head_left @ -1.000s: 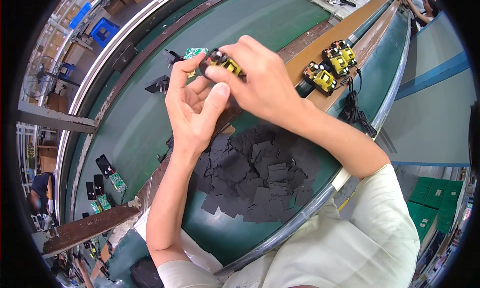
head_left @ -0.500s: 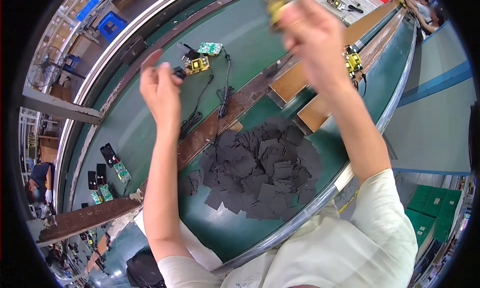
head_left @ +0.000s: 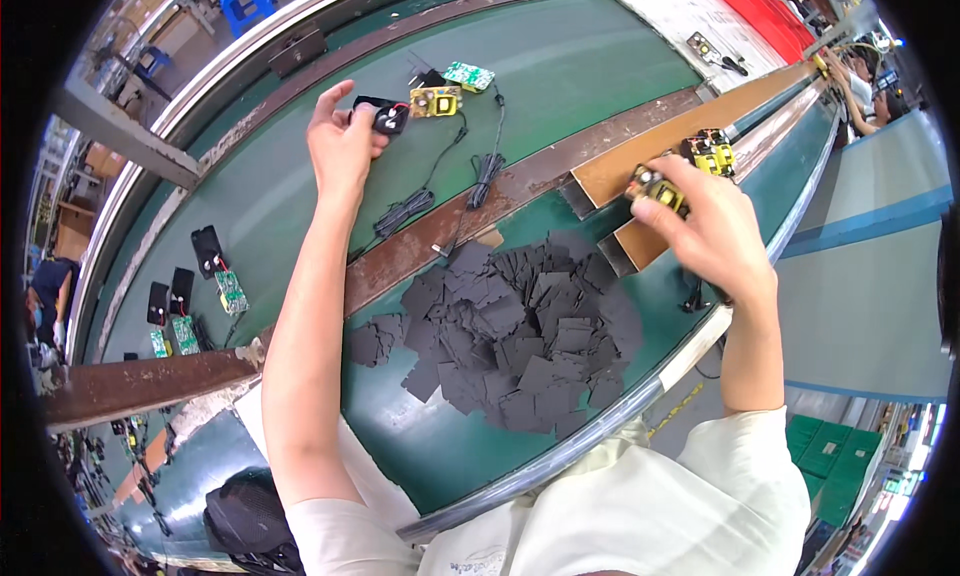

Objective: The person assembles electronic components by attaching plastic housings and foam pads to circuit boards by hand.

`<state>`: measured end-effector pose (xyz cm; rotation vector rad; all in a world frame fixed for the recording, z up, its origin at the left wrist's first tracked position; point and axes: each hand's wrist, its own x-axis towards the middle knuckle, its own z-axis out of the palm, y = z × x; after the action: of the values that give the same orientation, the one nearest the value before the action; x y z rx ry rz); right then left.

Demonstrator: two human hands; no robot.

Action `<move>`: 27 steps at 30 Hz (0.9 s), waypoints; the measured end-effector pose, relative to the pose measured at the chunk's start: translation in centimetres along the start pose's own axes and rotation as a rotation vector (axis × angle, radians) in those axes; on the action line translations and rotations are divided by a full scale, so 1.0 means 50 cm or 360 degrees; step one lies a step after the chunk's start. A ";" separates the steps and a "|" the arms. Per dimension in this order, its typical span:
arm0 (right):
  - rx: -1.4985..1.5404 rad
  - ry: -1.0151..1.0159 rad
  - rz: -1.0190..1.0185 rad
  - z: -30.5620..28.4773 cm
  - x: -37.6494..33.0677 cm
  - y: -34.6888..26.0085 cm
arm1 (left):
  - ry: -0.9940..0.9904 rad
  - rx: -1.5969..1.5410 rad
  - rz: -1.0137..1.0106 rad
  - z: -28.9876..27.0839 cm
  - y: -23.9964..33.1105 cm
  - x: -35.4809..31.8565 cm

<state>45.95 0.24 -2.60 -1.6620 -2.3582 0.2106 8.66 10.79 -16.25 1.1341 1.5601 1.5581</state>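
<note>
My left hand (head_left: 342,141), over the far side of the green belt, grips a black plastic adapter housing (head_left: 390,119) between thumb and fingers. Red wires run from it to a circuit board with a yellow transformer (head_left: 436,102). Beside that lie a green-backed circuit board (head_left: 468,76) and two coiled black cables (head_left: 403,213). My right hand (head_left: 708,221) is closed on another yellow-transformer circuit board (head_left: 657,188), above the ends of brown strips. Just behind it, more yellow-component boards (head_left: 712,154) rest on the strips. Black flat pieces (head_left: 520,336) are heaped between my forearms.
Brown strips (head_left: 665,131) run away to the far right. A rusty metal rail (head_left: 540,176) crosses the belt. Several housings with green boards (head_left: 228,291) lie at left. A red bin (head_left: 760,16) and other people's hands (head_left: 850,91) are at the far right.
My right hand has come down toward the brown strips with its circuit board. The left hand now has the black housing between thumb and fingers. My view has shifted slightly.
</note>
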 end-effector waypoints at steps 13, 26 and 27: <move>-0.0102 -0.0708 -0.0438 0.145 0.111 -0.222 | -0.0167 0.0345 0.0043 -0.011 -0.003 -0.007; 0.1280 -0.0823 -0.0189 0.140 0.149 -0.144 | -0.0473 -0.0656 -0.0528 0.011 0.094 -0.025; 0.1284 -0.0819 -0.0188 0.141 0.154 -0.134 | -0.0542 -0.0642 -0.0483 0.020 0.104 -0.039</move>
<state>35.42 5.40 -6.72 -1.1394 -2.1781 1.4831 11.04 9.06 -11.42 0.8375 1.0727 1.3160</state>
